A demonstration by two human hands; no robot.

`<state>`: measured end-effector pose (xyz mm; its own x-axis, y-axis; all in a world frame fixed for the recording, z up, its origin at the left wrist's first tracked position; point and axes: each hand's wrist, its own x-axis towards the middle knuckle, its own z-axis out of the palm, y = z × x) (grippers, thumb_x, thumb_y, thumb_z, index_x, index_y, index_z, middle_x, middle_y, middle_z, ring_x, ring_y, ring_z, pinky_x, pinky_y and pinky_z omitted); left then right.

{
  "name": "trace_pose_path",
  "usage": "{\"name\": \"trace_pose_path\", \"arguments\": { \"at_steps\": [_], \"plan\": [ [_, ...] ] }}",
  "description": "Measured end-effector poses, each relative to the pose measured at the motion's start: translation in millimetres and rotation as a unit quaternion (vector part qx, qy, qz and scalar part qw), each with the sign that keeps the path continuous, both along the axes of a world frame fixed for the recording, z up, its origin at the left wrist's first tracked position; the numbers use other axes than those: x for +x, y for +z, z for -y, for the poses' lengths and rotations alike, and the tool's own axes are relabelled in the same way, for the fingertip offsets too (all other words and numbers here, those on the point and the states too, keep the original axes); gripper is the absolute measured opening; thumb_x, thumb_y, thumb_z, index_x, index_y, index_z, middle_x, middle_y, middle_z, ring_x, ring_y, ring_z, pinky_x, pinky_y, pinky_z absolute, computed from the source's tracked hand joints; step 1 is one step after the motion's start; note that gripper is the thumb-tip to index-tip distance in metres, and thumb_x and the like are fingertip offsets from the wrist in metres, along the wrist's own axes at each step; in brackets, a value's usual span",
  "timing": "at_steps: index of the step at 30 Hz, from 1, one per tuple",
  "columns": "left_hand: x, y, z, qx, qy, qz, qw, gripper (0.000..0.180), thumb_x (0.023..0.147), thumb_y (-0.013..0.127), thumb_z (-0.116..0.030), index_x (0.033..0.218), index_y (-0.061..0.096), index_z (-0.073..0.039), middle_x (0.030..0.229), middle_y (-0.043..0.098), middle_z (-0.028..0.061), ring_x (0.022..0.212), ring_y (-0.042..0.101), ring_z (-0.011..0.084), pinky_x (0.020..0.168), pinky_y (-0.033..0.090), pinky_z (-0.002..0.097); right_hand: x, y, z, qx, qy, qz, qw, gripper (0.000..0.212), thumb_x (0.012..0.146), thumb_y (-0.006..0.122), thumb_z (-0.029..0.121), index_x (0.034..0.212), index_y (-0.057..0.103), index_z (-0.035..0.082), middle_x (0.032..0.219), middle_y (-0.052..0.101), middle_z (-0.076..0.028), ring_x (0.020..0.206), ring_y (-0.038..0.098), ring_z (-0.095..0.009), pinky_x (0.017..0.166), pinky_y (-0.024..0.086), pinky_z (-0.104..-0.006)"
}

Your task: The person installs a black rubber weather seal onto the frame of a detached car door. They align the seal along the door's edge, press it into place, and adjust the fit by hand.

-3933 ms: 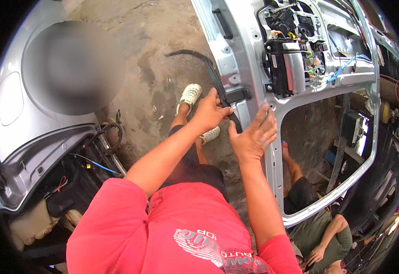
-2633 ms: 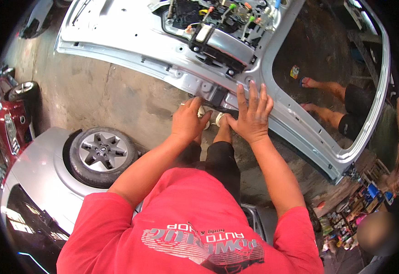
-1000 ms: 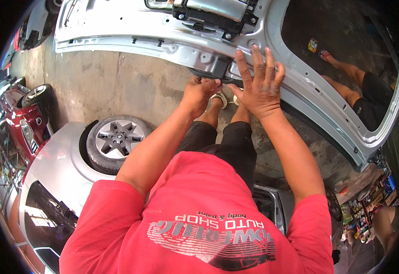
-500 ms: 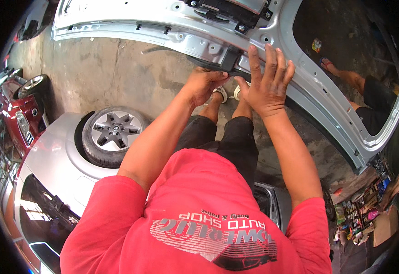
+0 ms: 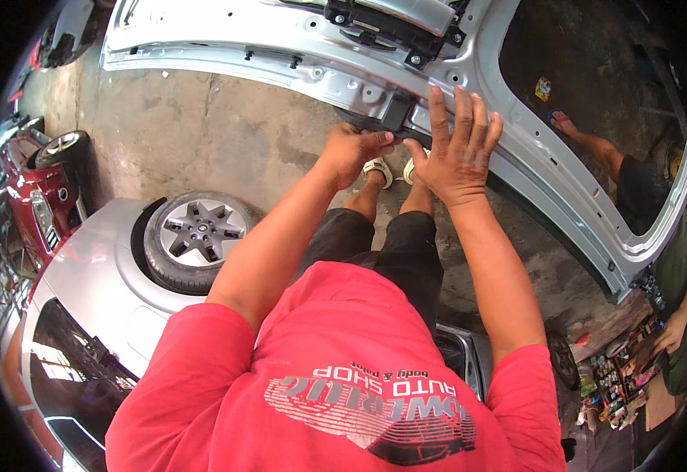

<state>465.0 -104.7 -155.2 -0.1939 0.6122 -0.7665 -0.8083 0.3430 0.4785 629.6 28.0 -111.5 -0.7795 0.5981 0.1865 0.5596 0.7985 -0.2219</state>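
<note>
A silver car body panel (image 5: 544,149), pierced with holes and with a large opening at its right, stretches across the far side. Along its near edge runs a black rubber strip (image 5: 368,123), beside a square black piece (image 5: 397,112) fixed to the panel. My left hand (image 5: 349,154) is closed, thumb and fingers pinching the strip just below that piece. My right hand (image 5: 461,153) lies on the panel's edge with fingers stretched out and apart, its thumb reaching toward the strip close to my left fingertips. The undersides of both hands are hidden.
A silver car bumper (image 5: 95,271) and a wheel with tyre (image 5: 202,236) stand to my left, a red car (image 5: 48,200) beyond. Another person's leg (image 5: 599,149) shows through the panel's opening; a person's hand (image 5: 672,334) is above cluttered goods (image 5: 618,377) at right.
The black strip's loose length, which reached out left over the floor, now shows only close by my left hand. Both hands keep nearly the same places; the view has shifted slightly.
</note>
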Motion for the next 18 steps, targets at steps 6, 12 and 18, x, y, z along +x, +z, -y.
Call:
{"name": "trace_pose_path", "arguments": {
  "at_steps": [6, 12, 18],
  "plan": [
    [5, 4, -1, -0.006, 0.013, -0.046, 0.999, 0.028, 0.091, 0.077, -0.001, 0.114, 0.067, 0.010, 0.107, 0.074, 0.0172, 0.097, 0.075, 0.0259, 0.091, 0.062, 0.0360, 2, 3, 0, -0.009, -0.009, 0.010, 1.000, 0.113, 0.072, 0.087, 0.051, 0.166, 0.030, 0.026, 0.160, 0.038, -0.013, 0.146, 0.036, -0.039, 0.120, 0.023, -0.0659],
    [-6, 6, 4, -0.019, 0.016, 0.002, 1.000, 0.029, 0.095, 0.073, -0.003, 0.120, 0.065, 0.006, 0.116, 0.073, 0.0148, 0.104, 0.073, 0.0262, 0.096, 0.060, 0.0374, 2, 5, -3, -0.027, -0.011, 0.008, 1.000, 0.113, 0.072, 0.089, 0.049, 0.167, 0.031, 0.027, 0.161, 0.038, -0.011, 0.148, 0.035, -0.037, 0.120, 0.023, -0.0651],
    [-33, -9, 23, 0.022, 0.037, 0.080, 0.996, 0.030, 0.097, 0.074, -0.012, 0.123, 0.064, -0.001, 0.117, 0.073, 0.0107, 0.107, 0.073, 0.0254, 0.092, 0.061, 0.0351, 0, 4, -1, -0.017, -0.014, 0.020, 1.000, 0.116, 0.069, 0.089, 0.051, 0.167, 0.029, 0.029, 0.162, 0.036, -0.011, 0.148, 0.035, -0.036, 0.121, 0.024, -0.0642]
  ]
}}
